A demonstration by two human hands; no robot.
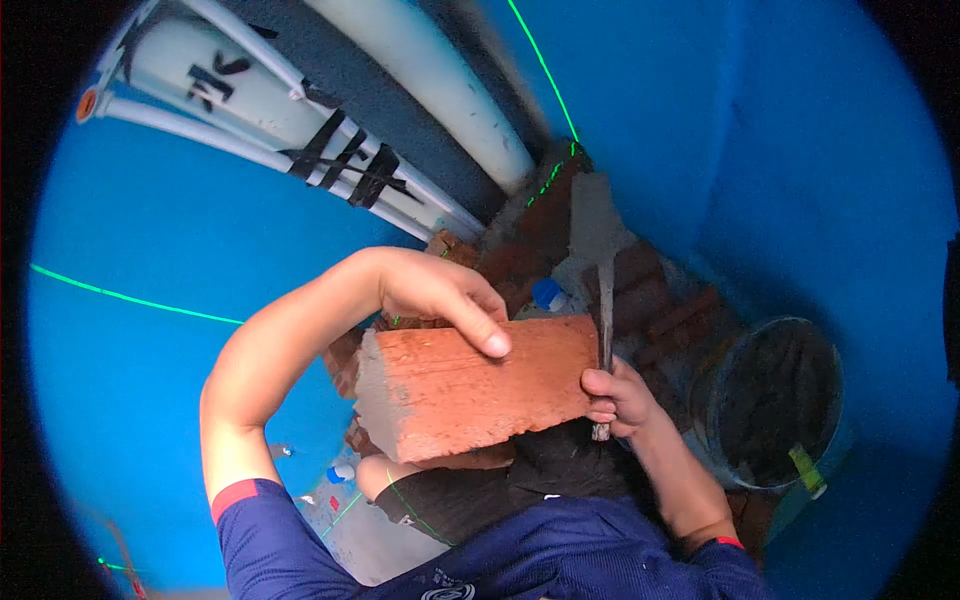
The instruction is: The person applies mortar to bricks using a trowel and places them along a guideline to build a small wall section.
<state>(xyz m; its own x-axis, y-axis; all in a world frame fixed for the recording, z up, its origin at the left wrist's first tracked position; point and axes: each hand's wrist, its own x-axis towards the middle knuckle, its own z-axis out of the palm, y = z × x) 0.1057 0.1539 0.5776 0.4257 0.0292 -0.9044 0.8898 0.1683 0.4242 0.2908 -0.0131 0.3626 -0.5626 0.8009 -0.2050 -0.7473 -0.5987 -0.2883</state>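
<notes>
A reddish-orange brick (490, 385) is held up in front of my torso, tilted slightly. Grey mortar (375, 390) coats its left end. My left hand (445, 295) is closed over its far edge, thumb lying on the top face; the other fingers are hidden behind it. My right hand (625, 400) is wrapped around the handle of a trowel (605, 265), close beside the brick's right end. The trowel's blade points away from me and is covered in grey mortar.
A round bucket (703, 425) of dark grey mortar stands at the right, with a yellow-green strip (808, 472) at its rim. Several bricks (690, 320) lie beyond my hands. White pipes (430, 80) with black tape lean at the upper left. Blue walls (820, 180) carry green laser lines.
</notes>
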